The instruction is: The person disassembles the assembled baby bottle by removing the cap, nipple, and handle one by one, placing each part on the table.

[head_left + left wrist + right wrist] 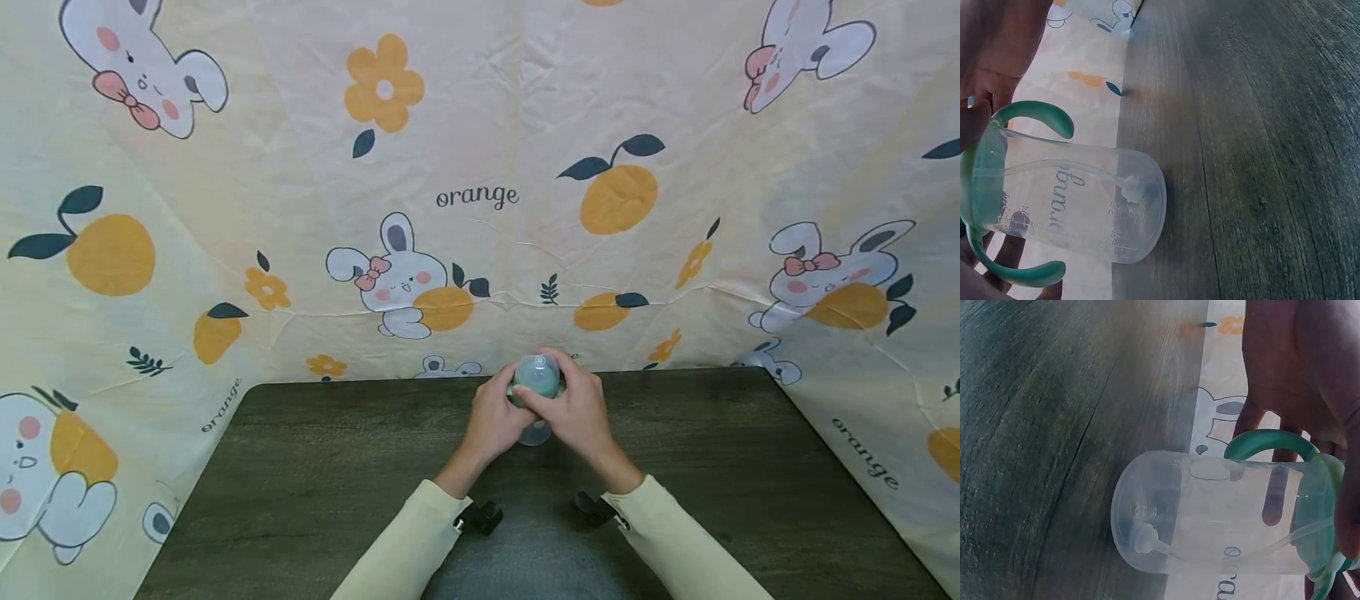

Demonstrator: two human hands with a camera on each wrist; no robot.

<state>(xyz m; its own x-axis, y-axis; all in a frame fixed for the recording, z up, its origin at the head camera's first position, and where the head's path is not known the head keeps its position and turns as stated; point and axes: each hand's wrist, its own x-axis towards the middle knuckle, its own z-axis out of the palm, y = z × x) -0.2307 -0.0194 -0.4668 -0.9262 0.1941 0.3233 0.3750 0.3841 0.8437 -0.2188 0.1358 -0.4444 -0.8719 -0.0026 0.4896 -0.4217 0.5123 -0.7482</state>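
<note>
Both hands hold a clear straw sippy cup (537, 375) with a domed top near the table's far edge. My left hand (497, 417) grips its upper part from the left. From the right, my right hand (583, 410) grips the same part, thumb laid across the front. In the left wrist view, two green handles (1025, 275) curve out from a green collar, and a thin straw (1054, 164) with a weighted end runs down inside the see-through body. Fingers (1275, 500) show through the body in the right wrist view. The cup's base (1132, 519) is close over the tabletop.
The dark wood-grain table (337, 483) stretches out below and to both sides. Behind it hangs a pale cloth (480, 133) printed with rabbits, oranges and flowers, close beyond the hands. Each wrist carries a small black camera (489, 518) by the light sleeve cuff.
</note>
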